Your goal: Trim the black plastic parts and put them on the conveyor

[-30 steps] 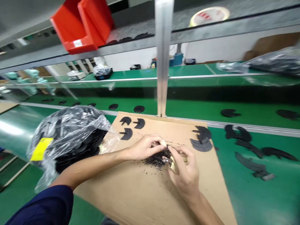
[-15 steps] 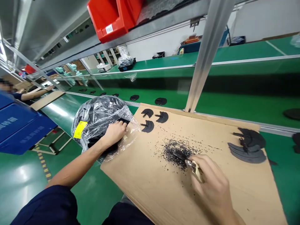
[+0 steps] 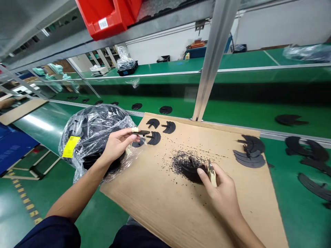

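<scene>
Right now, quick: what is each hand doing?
Left hand: closed on a flat black part, beside the plastic bag.
Right hand: closed on a small tool, touching a black part.

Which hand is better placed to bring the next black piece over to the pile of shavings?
Probably the left hand: it pinches a black piece beside the bag. The right hand holds a tool.

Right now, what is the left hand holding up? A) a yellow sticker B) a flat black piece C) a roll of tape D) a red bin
B: the left hand pinches a flat black piece between its fingers, just beside the plastic bag of black parts.
</scene>
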The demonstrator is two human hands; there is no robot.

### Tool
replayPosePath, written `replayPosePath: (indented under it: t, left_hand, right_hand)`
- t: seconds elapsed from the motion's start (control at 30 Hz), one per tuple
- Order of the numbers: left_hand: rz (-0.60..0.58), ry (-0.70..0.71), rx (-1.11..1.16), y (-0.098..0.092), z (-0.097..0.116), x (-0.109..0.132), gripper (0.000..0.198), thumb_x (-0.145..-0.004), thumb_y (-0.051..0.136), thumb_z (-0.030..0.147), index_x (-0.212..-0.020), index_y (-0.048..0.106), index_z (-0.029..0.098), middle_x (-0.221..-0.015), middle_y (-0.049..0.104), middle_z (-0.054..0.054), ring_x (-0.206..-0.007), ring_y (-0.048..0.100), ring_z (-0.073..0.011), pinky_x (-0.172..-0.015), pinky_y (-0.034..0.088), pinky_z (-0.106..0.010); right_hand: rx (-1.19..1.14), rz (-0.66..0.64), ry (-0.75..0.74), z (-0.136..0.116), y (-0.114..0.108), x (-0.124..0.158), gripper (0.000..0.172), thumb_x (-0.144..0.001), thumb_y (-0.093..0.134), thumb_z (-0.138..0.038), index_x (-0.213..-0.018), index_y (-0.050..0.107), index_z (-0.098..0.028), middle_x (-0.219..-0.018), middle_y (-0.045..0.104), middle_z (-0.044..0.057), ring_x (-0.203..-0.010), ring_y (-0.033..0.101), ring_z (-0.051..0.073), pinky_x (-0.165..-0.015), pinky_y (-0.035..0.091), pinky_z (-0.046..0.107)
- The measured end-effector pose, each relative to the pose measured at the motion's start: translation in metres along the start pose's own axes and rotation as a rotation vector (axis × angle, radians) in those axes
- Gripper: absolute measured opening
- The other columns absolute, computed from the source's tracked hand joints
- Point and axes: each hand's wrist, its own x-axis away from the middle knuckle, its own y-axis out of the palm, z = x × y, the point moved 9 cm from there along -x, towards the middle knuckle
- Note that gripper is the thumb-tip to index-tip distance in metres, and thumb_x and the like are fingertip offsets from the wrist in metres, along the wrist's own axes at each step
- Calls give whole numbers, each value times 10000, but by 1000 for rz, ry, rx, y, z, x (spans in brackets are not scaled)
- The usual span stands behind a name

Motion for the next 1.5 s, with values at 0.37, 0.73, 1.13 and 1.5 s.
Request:
replayPosePath:
  t: [0.37, 0.73, 1.13, 1.5]
  left_hand:
    - [-349, 21, 324, 137, 26, 32, 471, -907, 658, 296, -1350, 505, 246, -1009, 663, -59, -803, 663, -146, -684, 606, -253]
    - [-664, 468, -237, 165, 61, 50, 359, -919, 495, 135, -1258, 592, 202, -1049, 704, -79, -951, 668, -209, -859, 579, -379]
    - [-294, 247, 59, 150, 49, 46, 191, -877, 682, 265, -1037, 622, 180, -948, 696, -49, -863, 680, -165, -791, 570, -288]
    - [-221, 429, -94, 149, 56, 57, 195, -925, 660, 319, -1045, 664, 165, -798, 690, -36, -705, 626, -152, -667, 535, -279]
  right_hand:
    - [-239, -110, 195, 9, 14, 5, 348, -859, 655, -505, -752, 518, -203, -682, 445, -24, -631, 398, 137, -602, 400, 269]
    - [-260, -124, 165, 3, 15, 6, 294, -859, 656, -458, -782, 548, -195, -718, 501, -7, -669, 442, 144, -626, 434, 268]
    - [-380, -127, 262, 13, 19, 6, 368, -794, 730, -527, -793, 570, -196, -735, 512, -9, -682, 460, 146, -645, 429, 268]
    - [-395, -120, 292, 13, 19, 9, 347, -784, 735, -494, -788, 561, -193, -731, 504, -13, -674, 460, 137, -638, 446, 261]
